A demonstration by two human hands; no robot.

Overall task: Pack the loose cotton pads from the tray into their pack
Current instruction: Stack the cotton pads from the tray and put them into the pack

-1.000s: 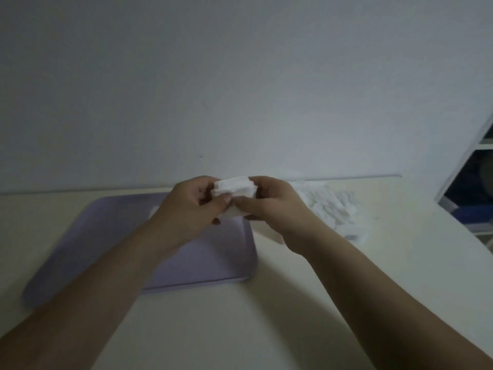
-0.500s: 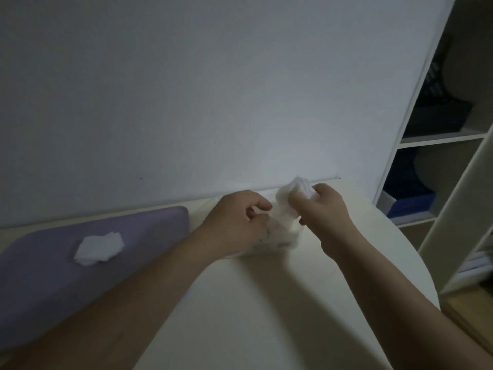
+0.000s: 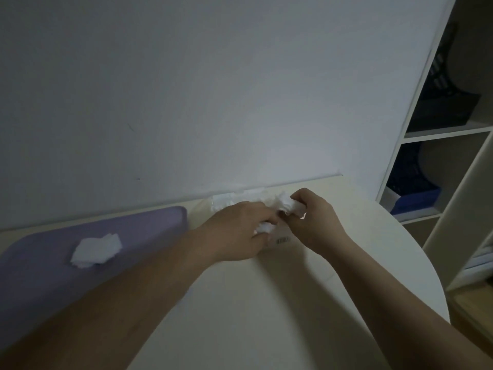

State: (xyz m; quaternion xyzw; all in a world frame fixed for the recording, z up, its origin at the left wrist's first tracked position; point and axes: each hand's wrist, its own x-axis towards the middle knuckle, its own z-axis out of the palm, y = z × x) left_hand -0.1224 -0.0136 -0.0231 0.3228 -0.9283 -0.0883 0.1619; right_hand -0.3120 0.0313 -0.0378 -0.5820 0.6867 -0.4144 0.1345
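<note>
A lilac tray (image 3: 149, 225) lies on the table at the left, with a small heap of loose white cotton pads (image 3: 96, 250) on it. The clear pack of pads (image 3: 232, 201) lies against the wall, right of the tray, mostly hidden by my hands. My left hand (image 3: 237, 231) grips the pack at its near end, fingers curled on it. My right hand (image 3: 314, 220) pinches a bunch of white pads (image 3: 286, 204) at the pack's mouth. A barcode label (image 3: 283, 240) shows on the pack under my hands.
The round cream table (image 3: 266, 303) ends in a curved edge at the right. A white shelf unit (image 3: 442, 134) stands at the right, holding a blue bin (image 3: 416, 196) and dark items. A plain wall rises right behind the table.
My right hand has lowered the bunch of pads down to the pack's mouth, close against my left hand. The view has shifted slightly; the heap on the tray is unchanged.
</note>
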